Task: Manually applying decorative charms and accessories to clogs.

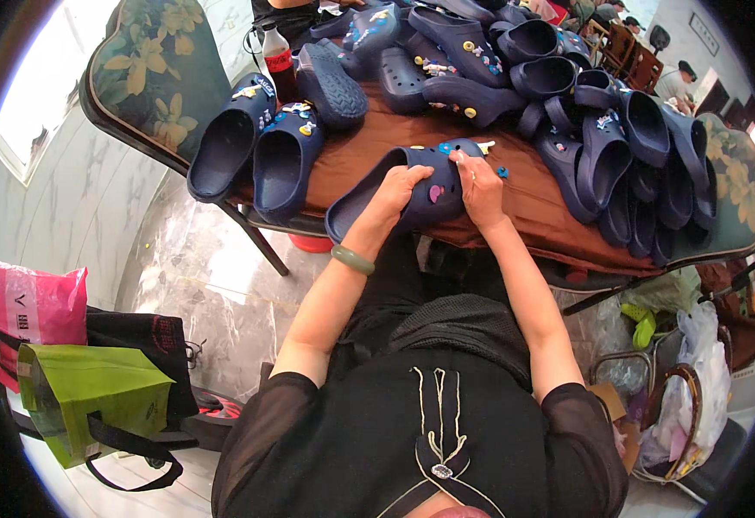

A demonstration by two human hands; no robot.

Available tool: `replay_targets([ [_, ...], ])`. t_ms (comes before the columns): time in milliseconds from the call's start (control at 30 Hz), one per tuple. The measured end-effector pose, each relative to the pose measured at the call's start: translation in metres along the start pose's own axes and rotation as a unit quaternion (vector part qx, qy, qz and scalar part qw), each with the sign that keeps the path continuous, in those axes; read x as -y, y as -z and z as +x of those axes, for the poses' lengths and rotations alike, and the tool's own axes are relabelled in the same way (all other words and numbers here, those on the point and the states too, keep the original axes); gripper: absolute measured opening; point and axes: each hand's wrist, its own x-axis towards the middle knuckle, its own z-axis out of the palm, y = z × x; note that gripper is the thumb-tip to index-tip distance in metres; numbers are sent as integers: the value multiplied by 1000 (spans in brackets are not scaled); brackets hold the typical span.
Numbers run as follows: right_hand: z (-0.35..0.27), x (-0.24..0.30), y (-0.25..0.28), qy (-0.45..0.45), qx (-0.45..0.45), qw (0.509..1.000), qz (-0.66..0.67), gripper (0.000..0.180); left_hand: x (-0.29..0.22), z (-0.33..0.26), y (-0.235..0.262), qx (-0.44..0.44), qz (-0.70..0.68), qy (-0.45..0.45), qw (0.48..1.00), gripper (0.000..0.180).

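A navy blue clog (367, 194) with holes in its upper lies across the table's front edge, its toe pointing right and away. My left hand (401, 192) grips it at the side of the upper, thumb on top. On the toe part, my right hand (481, 188) is closed in a pinch; what its fingertips hold, if anything, is too small to make out. A pink charm (435, 193) sits on the upper, with blue and white charms near the fingers. Just right of the toe lies a small blue charm (502, 173) on the brown tablecloth (377, 129).
A pair of charm-decorated clogs (287, 164) stands at the left, beside a dark drink bottle (279, 65). Piled clogs (602, 147) cover the back and right of the table. Floral chair backs (157, 73) flank it. Bags (92, 388) stand lower left; a plastic-filled basket (688, 414) is lower right.
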Motion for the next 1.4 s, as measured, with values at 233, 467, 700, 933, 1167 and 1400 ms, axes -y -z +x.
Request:
replay_targets([
  [233,11,-26,11,-190,-117,965,141,28,-20,-27,-18,-36,285,-20,958,30],
  [467,16,-63,40,-92,-103,974,-180,28,5,-20,-7,-3,371,-131,919,31],
  [700,65,-26,16,97,103,989,32,35,-5,-18,-7,-3,350,-157,923,36],
  [933,70,-31,-9,-96,286,947,111,29,-13,-13,-6,5,212,-72,975,25],
  [1167,64,-18,-31,-37,113,987,-107,31,-7,-6,-4,-5,202,-78,976,23],
  [1400,60,-17,-27,-101,92,988,-71,28,-5,-11,-8,-35,310,-98,945,23],
])
